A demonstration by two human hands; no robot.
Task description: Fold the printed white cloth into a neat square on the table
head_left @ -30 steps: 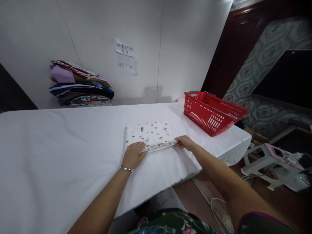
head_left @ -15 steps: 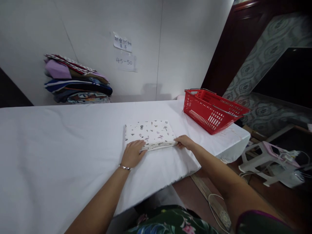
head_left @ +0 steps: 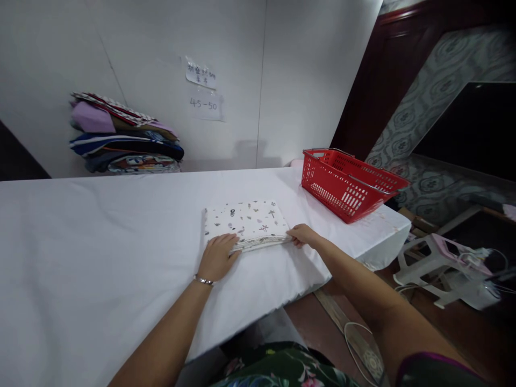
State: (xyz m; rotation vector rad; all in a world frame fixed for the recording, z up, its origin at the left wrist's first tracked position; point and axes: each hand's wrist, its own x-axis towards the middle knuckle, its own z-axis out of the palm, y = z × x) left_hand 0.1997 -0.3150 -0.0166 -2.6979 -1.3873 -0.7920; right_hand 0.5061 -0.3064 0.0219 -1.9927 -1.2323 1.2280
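Note:
A white cloth (head_left: 245, 217) with small printed motifs lies folded flat in several layers on the white-covered table. At its front left corner is my left hand (head_left: 218, 257), fingers over the top and thumb along the front edge, closed on the cloth. My right hand (head_left: 302, 235) pinches the front right corner between thumb and fingers. The layered front edge shows between both hands. A silver bracelet (head_left: 203, 280) is on my left wrist.
A red plastic basket (head_left: 346, 188) with metal handles stands at the table's back right. Folded textiles (head_left: 124, 137) are piled at the back left against the wall. The white table (head_left: 100, 247) ends just before my body. A white and pink stool (head_left: 439, 258) stands to the right.
The view has shifted very slightly. Both hands keep their places on the folded cloth, and the cloth looks the same.

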